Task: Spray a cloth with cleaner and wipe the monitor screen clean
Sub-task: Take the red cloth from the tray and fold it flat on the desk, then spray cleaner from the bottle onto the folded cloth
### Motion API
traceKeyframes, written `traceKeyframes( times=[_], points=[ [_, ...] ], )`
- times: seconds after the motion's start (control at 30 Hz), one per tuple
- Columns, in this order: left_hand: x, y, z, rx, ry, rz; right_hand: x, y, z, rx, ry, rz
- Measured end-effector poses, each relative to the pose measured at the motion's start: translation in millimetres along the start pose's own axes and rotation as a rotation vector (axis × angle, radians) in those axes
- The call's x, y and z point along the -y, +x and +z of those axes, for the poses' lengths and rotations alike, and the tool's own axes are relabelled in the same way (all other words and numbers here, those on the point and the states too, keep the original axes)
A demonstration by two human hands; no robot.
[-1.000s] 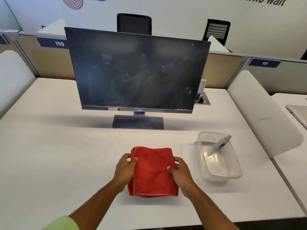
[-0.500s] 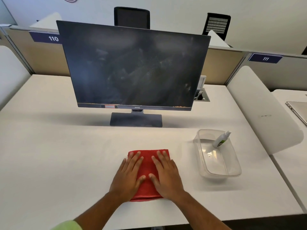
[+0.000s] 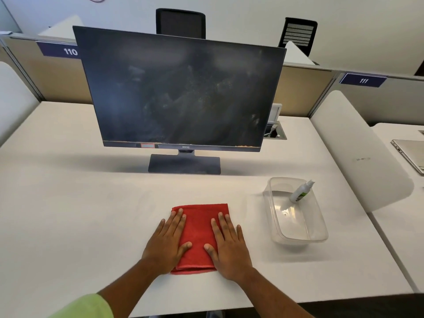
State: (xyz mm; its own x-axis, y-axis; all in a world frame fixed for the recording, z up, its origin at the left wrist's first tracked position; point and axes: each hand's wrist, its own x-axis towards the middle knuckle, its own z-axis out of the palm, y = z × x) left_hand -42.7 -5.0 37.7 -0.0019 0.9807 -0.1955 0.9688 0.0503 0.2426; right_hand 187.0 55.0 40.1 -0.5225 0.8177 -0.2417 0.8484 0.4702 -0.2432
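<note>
My left hand (image 3: 168, 245) and right hand (image 3: 227, 247) lie spread flat on the folded red cloth (image 3: 199, 235), low centre on the tabletop (image 3: 80, 214). The spray bottle (image 3: 300, 191) leans in the clear tub (image 3: 298, 237) at right; a careless reach could topple it. The dusty monitor (image 3: 181, 92) waits above.

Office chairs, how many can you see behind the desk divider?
2. One black chair rises behind the top edge of the monitor, near the middle. The other chair stands further right, past the monitor's upper right corner. Only their backrests show; others may be hidden.
</note>
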Motion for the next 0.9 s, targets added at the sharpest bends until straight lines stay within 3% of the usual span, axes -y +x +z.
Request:
traceKeyframes(
  times=[0.2, 0.47, 0.57, 0.77, 0.9],
  points=[
    [-21, 10, -15, -0.056, -0.003, -0.018, -1, -4, -27, -0.043, 0.128, 0.027],
    [-79, 48, -37, -0.073, -0.098, 0.048, -49, -8, -101, -0.728, 0.436, 0.139],
    [-88, 54, -25, -0.022, -0.094, 0.061, -87, -6, -127, -0.885, 0.496, 0.272],
    [-80, 44, 8, 0.052, -0.006, 0.069, -161, 3, -155, -0.902, 0.621, 0.621],
    [-77, 45, 12, 0.057, 0.012, 0.067, -195, 15, -156, -0.739, 0.600, 0.696]
  ],
)
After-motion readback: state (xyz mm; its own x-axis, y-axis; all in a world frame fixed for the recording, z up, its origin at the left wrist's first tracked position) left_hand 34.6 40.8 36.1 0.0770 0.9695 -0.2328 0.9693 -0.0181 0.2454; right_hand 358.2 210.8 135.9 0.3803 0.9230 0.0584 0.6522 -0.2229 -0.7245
